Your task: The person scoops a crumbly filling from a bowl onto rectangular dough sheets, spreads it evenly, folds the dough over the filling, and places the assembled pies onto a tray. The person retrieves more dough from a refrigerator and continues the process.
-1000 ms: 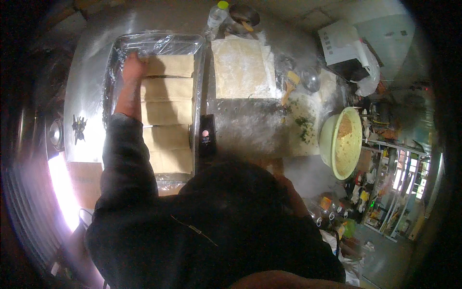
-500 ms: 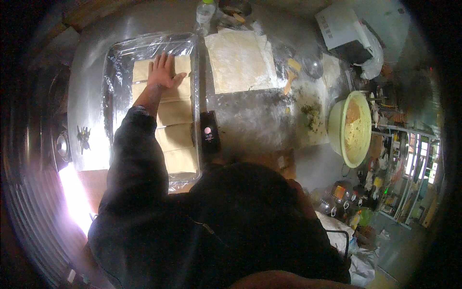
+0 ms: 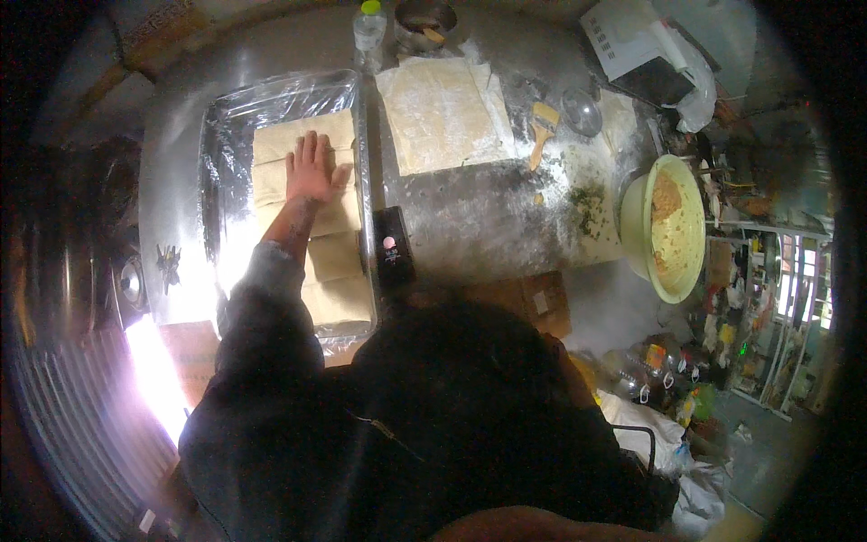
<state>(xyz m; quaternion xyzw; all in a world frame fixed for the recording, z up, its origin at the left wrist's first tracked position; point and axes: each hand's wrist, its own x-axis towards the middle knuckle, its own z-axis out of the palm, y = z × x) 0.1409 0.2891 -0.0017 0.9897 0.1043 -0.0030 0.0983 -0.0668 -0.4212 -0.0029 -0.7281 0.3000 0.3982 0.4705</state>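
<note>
Dough pieces lie in a column inside the foil-lined tray, their row running from twelve to six o'clock. The left hand rests flat on the upper pieces, fingers spread toward twelve, gripping nothing. The right hand is out of view. At three o'clock of the tray, a floured dough sheet lies on the counter.

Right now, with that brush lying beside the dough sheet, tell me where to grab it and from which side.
Take the brush by its wooden handle, the lower, narrower end, which points down toward the floured worktop. Come from above and from the right, since the dough sheet lies close on its left. The pale bristle head sits at the far end near a clear glass bowl, so leave that end alone.
</note>
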